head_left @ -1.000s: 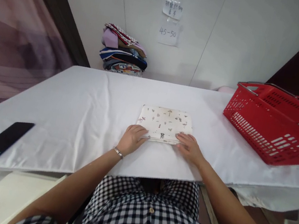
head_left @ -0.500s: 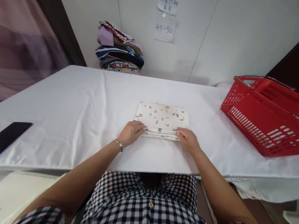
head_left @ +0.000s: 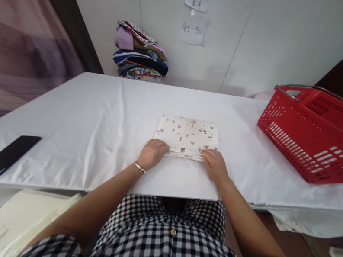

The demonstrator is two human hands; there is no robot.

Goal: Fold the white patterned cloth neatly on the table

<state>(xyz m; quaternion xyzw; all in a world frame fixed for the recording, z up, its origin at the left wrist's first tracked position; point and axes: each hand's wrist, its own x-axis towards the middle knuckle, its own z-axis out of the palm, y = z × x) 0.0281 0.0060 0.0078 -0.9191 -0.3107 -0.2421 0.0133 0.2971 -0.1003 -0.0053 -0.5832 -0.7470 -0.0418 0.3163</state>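
Folded cloth (head_left: pixel 187 134): cream fabric with small scattered prints, folded into a flat rectangle, lying at the middle of the table (head_left: pixel 93 124), nearer the near edge than the far one. Its layered near edge faces the person.

Left hand (head_left: pixel 153 153): palm down at the near left corner of the folded cloth, fingers (head_left: pixel 161 146) curled together over the corner and resting on the edge; whether they pinch a layer cannot be told. A thin bracelet (head_left: pixel 139 167) sits on the wrist.

Right hand (head_left: pixel 214 164): palm down at the near right corner of the folded cloth, fingers (head_left: pixel 209 153) close together and bent onto the edge; grip on the layers cannot be told. The cloth lies between and just beyond both hands, touching them.

Table: covered with a white sheet, lightly creased.

Red basket (head_left: pixel 318 135): plastic, slotted walls, metal handles, at the right side of the table, well apart from the cloth.

Black phone (head_left: pixel 6 155): flat, face dark, near the left near edge.

Stack of clothes (head_left: pixel 139 59): mixed colours, piled at the far edge against the white wall.

Paper notes (head_left: pixel 195 16): two sheets on the wall, the lower one reading 45-50.
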